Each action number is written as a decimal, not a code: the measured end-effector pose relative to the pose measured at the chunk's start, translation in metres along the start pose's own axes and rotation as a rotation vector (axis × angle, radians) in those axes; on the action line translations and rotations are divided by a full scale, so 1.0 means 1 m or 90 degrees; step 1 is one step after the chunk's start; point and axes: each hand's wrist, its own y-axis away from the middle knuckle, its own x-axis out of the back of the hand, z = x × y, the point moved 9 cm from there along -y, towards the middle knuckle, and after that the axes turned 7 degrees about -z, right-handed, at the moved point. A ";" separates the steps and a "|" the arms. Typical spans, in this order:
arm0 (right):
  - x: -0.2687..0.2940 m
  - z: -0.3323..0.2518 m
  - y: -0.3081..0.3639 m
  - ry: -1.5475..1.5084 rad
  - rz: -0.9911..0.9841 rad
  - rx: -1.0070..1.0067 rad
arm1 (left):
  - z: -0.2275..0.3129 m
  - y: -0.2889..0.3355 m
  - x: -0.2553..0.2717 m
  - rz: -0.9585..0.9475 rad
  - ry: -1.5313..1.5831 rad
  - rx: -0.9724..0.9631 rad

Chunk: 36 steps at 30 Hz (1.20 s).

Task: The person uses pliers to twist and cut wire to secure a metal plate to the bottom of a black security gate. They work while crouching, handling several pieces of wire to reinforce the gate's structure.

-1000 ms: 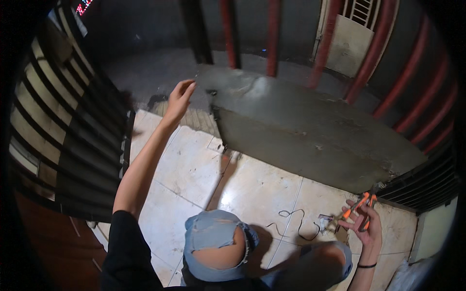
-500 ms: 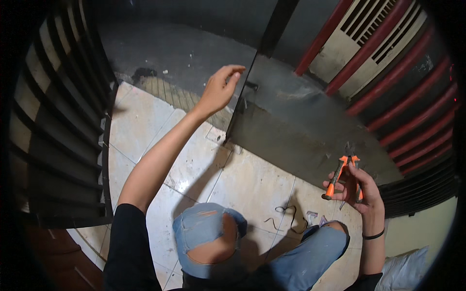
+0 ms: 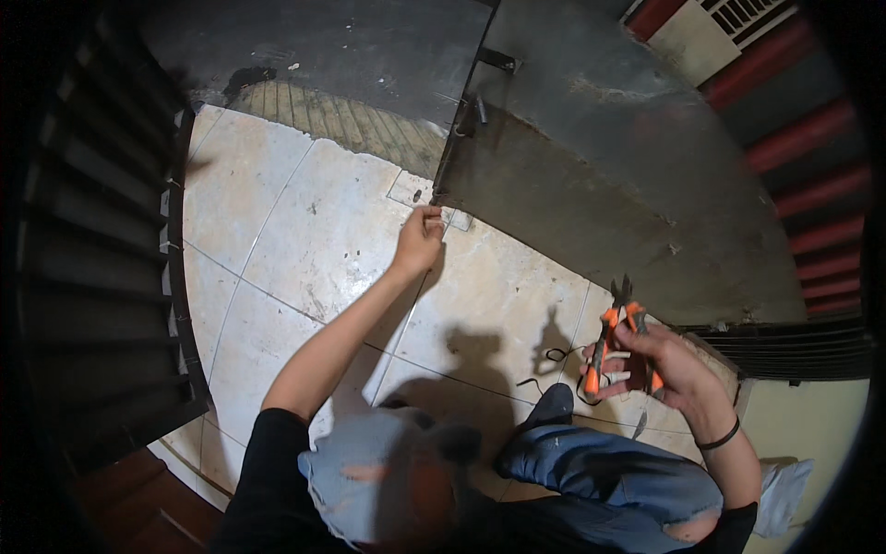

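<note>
Holding blk/org pliers (image 3: 602,349), R hand (image 3: 678,366)

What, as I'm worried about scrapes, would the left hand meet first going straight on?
Likely the lower left corner of the dark panel, just beyond the left hand, though depth there is unclear.

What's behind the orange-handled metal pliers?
Behind the orange-handled metal pliers: part of the right hand, beige floor tiles and, at the tips, a dark flat panel. A thin, curled black cord shows to their left; whatever pliers and hand cover is hidden.
</note>
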 end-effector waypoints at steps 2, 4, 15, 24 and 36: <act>-0.005 0.014 -0.010 0.020 -0.029 -0.043 | -0.019 0.007 -0.006 0.000 0.016 0.003; 0.002 0.031 -0.006 0.021 -0.015 -0.069 | -0.025 0.000 -0.028 -0.030 0.071 0.045; 0.051 0.092 -0.002 -0.040 0.008 -0.174 | -0.053 -0.019 -0.063 0.079 0.314 0.173; 0.021 0.069 -0.154 0.028 -0.058 -0.057 | -0.024 0.016 -0.022 0.030 0.179 0.118; -0.100 0.025 -0.365 -0.175 -0.161 0.084 | -0.003 0.287 0.016 0.088 -0.320 0.048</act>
